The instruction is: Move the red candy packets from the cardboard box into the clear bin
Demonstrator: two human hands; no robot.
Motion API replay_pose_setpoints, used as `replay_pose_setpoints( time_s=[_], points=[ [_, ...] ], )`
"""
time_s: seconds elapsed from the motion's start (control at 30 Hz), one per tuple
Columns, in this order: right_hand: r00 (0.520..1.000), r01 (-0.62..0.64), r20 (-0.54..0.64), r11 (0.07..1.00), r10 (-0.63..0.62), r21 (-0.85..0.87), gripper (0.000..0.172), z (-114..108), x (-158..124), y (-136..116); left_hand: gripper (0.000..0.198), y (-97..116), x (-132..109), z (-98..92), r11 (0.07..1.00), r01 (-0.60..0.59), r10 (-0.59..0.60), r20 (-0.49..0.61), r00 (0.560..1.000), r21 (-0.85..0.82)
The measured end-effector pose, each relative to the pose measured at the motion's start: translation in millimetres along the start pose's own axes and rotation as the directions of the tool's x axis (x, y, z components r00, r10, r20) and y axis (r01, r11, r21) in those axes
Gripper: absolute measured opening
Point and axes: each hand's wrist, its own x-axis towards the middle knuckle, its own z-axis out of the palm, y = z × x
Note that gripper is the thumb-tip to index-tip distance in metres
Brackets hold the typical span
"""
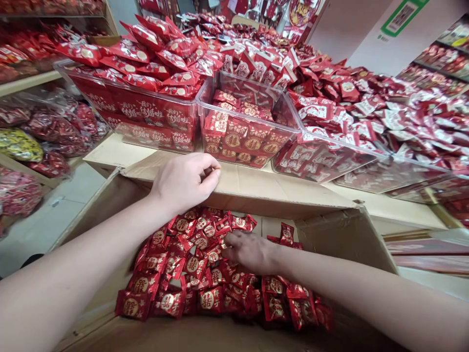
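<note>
A cardboard box (340, 234) lies open below me, with several small red candy packets (190, 274) piled in its bottom. My right hand (249, 252) reaches down into that pile, knuckles up, fingers curled among the packets. My left hand (185, 181) hovers over the box's far flap, its fingers pinched together; what they hold, if anything, is hidden. Just beyond the flap stands a clear plastic bin (289, 115) partly filled with the same red packets.
More clear bins (62, 68) heaped with red packets line the wooden shelf (106, 151), left and right of the middle one. Bags of sweets fill racks at the left (22, 144). Grey floor shows at lower left.
</note>
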Motion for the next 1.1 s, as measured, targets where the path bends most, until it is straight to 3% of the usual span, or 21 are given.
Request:
replay_pose_setpoints(
  time_s=[0.13,0.27,0.43,0.63,0.87,0.93,1.03,1.1],
  points=[
    [0.988,-0.151,0.046,0.984,0.147,0.093,0.023,-10.8,-3.9,25.0,0.014,-0.6,0.1,-0.5,1.000,-0.015,0.016,-0.003,1.000,0.008],
    [0.959,-0.273,0.098,0.959,0.265,0.076,0.024,-26.1,-7.3,39.6,0.015,-0.2,0.7,-2.5,1.000,-0.010,0.009,0.021,1.000,0.025],
    [0.929,-0.279,0.284,0.953,0.237,0.116,0.025,-26.8,-8.9,20.7,0.016,0.4,1.5,-2.9,1.000,0.001,-0.001,0.030,1.000,0.012],
    [0.809,-0.413,0.503,0.903,0.304,0.119,0.035,-18.4,-1.8,-7.4,0.017,1.7,2.9,-0.6,1.000,0.003,-0.003,0.016,1.000,0.018],
    [0.747,-0.480,0.559,0.874,0.359,0.081,0.034,-20.1,-2.7,-9.2,0.021,6.1,7.2,1.7,0.996,0.083,-0.082,0.013,0.997,-0.019],
    [0.752,-0.423,0.605,0.896,0.262,0.138,0.029,-18.1,-4.8,-13.8,0.020,7.2,7.6,2.1,0.994,0.110,-0.109,0.013,0.994,-0.012],
    [0.772,-0.219,0.635,0.926,-0.029,0.308,0.028,-8.6,-6.2,-24.6,0.021,9.5,7.5,1.5,0.991,0.136,-0.137,0.034,0.990,0.015],
    [0.803,-0.133,0.593,0.949,-0.066,0.285,0.032,-2.0,-5.6,-28.2,0.023,10.7,7.4,1.1,0.989,0.142,-0.143,0.041,0.989,0.031]
  ],
)
